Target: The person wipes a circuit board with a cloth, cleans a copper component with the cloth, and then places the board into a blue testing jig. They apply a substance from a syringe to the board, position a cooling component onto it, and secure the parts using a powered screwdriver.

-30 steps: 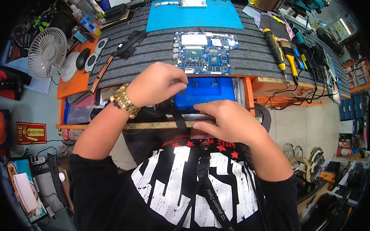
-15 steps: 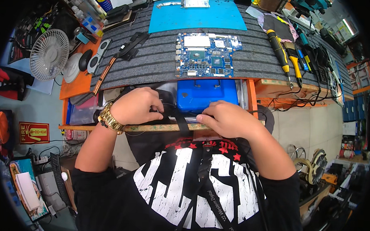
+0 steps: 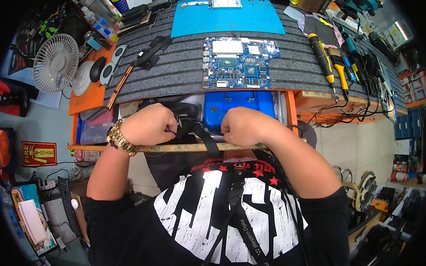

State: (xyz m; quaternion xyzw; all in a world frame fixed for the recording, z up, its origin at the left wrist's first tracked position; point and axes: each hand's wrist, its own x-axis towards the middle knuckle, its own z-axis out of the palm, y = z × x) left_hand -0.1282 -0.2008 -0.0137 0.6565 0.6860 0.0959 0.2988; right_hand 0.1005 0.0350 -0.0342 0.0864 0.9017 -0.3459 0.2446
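Both my hands are inside an open wooden drawer (image 3: 184, 148) at the bench's near edge. My left hand (image 3: 148, 123), above a gold wristwatch (image 3: 122, 138), is closed, its fingertips curled down among black straps and cables (image 3: 190, 126). What it pinches, if anything, is hidden. My right hand (image 3: 245, 126) is closed beside the near edge of a blue case (image 3: 244, 106); its curled fingers hide whatever they grip. A black strap (image 3: 206, 137) lies over the drawer's front edge between my hands.
On the ribbed grey mat lie a blue circuit board (image 3: 239, 63), a yellow-black screwdriver (image 3: 322, 59) and a brush (image 3: 338, 67). A light-blue mat (image 3: 226, 23) is at the back. A white fan (image 3: 56, 63) stands left; cables (image 3: 338, 109) hang right of the drawer.
My right hand has turned and curled its fingers, shifting slightly left and up. My left hand has moved a little left and closed further.
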